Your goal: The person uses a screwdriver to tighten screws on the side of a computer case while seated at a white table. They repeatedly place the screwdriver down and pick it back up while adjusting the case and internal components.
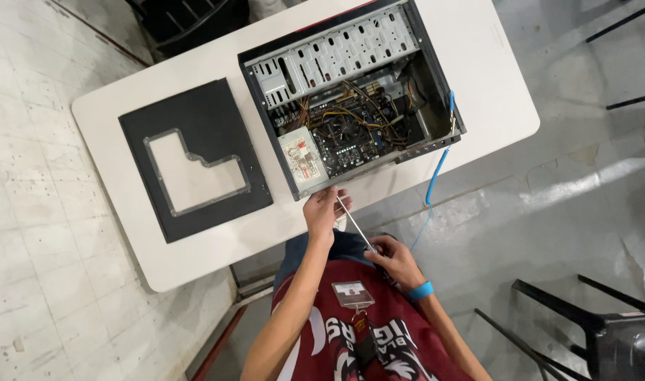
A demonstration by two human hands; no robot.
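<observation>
- Left hand (322, 210) pinches the screwdriver (355, 224) shaft at the open computer case (350, 92) (near edge);
- Right hand (393, 259) grasps its handle, below the case.

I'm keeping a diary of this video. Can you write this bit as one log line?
left hand: on computer case edge | right hand: holds screwdriver, tip at case | side panel: flat on white table
</observation>
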